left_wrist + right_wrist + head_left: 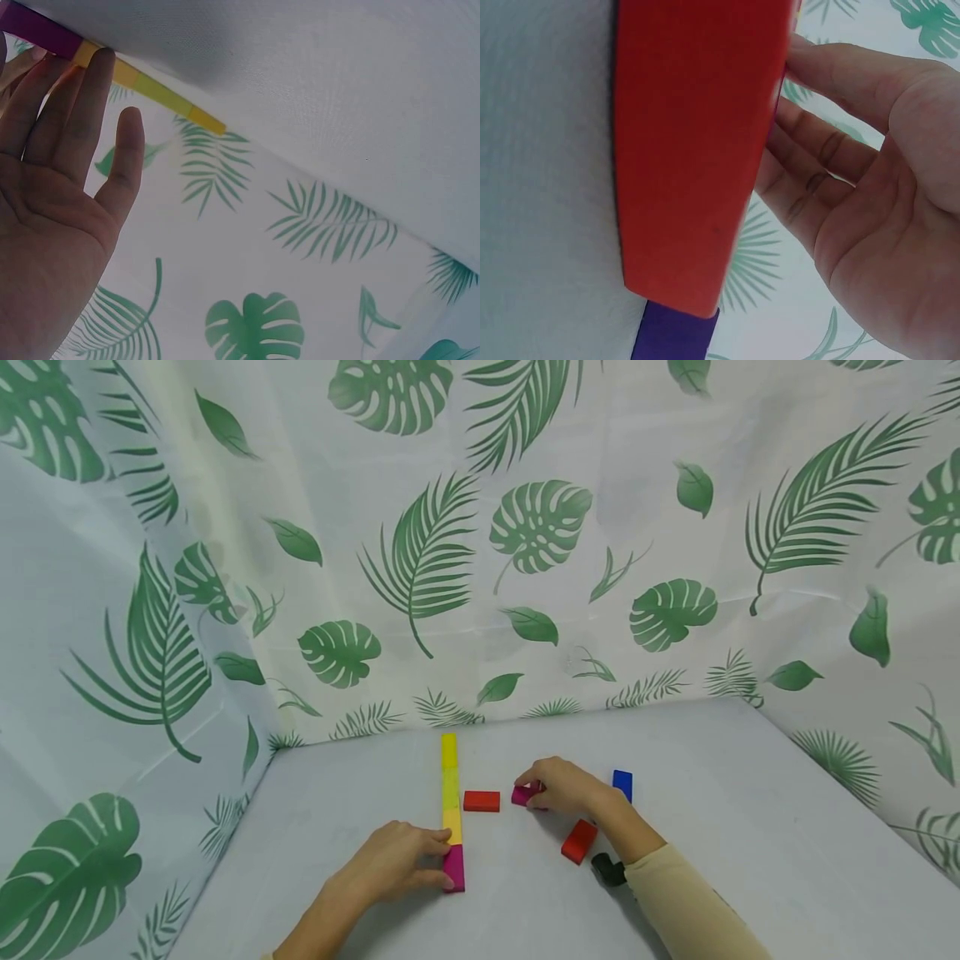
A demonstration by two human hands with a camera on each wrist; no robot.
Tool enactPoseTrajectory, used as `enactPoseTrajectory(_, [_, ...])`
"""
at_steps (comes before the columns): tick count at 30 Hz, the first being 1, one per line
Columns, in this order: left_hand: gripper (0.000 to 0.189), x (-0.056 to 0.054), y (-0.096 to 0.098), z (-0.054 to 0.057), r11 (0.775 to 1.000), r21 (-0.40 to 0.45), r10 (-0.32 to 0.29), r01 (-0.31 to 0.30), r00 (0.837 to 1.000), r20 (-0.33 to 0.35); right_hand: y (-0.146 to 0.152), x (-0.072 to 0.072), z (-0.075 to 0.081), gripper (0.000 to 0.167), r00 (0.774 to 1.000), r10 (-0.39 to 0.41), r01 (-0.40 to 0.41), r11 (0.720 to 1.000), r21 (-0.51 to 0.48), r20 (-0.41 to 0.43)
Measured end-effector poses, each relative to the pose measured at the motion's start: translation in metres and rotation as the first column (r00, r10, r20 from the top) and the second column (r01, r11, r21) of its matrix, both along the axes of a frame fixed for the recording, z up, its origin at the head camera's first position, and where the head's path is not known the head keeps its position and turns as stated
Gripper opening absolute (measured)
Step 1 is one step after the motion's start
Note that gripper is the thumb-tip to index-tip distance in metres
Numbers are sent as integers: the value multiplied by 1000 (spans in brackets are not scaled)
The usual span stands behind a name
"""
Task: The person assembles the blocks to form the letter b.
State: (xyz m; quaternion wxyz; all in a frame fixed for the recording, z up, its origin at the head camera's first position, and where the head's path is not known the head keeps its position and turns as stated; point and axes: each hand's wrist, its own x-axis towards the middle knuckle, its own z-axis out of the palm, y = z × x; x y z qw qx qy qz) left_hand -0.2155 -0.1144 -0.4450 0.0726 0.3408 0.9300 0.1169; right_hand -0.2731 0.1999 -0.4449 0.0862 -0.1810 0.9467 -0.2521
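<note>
- We rest our left hand [401, 860], unclenched, against the block row [451, 789].
- Our right hand [564, 785] pinches a magenta block [521, 796], a gap from a red block [482, 802].
- The row nears the table's [337, 793] far edge.

The lower middle of the head view is filled by a pale bench [712, 793]. Its back and sides are enclosed by a white cloth [300, 468], printed with green leaves. A large split leaf [67, 868] is seen at lower left, a feathery frond [423, 556] at upper centre. In the right wrist view, the left edge is taken up by bench.
</note>
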Motion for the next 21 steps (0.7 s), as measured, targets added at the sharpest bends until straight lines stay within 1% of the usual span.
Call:
enactPoseTrajectory(5, [52,0,0,-1,1000,0,-7,7,1000,-14,0,0,0,35,1000,3,-3,1000,-7,-3])
enactPoseTrajectory(15, [52,0,1,1,1000,-18,23,-23,1000,7,-2,1,0,38,1000,5,-4,1000,-25,26])
enactPoseTrajectory(21, [53,0,1,0,1000,-20,22,-21,1000,6,-5,3,1,37,999,26,-25,999,-25,27])
